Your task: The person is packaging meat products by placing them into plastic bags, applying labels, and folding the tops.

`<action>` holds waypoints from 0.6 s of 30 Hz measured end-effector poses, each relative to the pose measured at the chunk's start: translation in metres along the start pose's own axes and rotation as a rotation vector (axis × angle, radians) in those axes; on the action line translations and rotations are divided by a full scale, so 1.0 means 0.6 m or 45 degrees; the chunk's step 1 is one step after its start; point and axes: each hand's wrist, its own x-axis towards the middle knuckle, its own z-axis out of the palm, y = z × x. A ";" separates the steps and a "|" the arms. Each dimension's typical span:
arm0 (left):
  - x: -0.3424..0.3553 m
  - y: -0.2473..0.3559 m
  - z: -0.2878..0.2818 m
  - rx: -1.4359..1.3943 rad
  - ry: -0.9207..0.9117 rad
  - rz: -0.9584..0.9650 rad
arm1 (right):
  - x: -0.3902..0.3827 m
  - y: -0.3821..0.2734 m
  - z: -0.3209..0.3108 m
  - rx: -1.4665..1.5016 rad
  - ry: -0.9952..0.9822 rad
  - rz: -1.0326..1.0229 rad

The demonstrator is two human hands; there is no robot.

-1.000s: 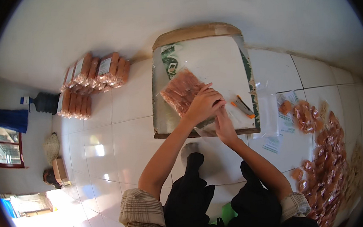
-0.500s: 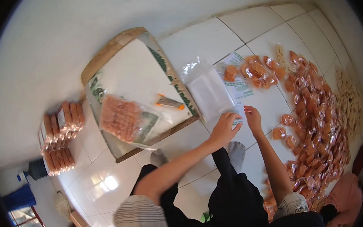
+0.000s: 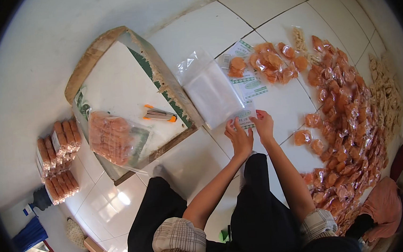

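Note:
My left hand is at the lower part of a printed white-and-green label on the tiles, fingers closed at its edge. My right hand pinches the same label's right side. Beside them lies a stack of clear plastic bags, with more labels to its right. On the worn wooden-edged board at left lie a filled clear bag of orange-brown pieces and an orange box cutter.
Stacked packs of brown snacks stand at left near a water jug. A large pile of orange snack packets covers the right floor, beside pale pieces. A person in pink is at lower right. My legs bend below.
My view has turned rightward. My hands have left the filled bag on the board, moved right to the label beside the plastic bags, and closed on it.

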 end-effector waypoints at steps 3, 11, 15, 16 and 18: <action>-0.003 -0.004 -0.001 0.000 0.023 0.039 | -0.008 -0.018 -0.006 -0.209 0.121 -0.178; -0.007 -0.007 0.007 -0.173 -0.099 0.072 | -0.010 -0.043 -0.104 0.106 0.118 -0.105; 0.003 -0.001 -0.011 -0.419 -0.164 -0.003 | 0.001 -0.066 -0.161 0.296 0.061 -0.073; 0.009 0.015 -0.021 -0.606 -0.198 -0.070 | 0.002 -0.073 -0.173 0.367 0.028 -0.058; 0.026 0.041 -0.040 -0.977 -0.258 -0.204 | 0.006 -0.083 -0.177 0.496 -0.049 -0.034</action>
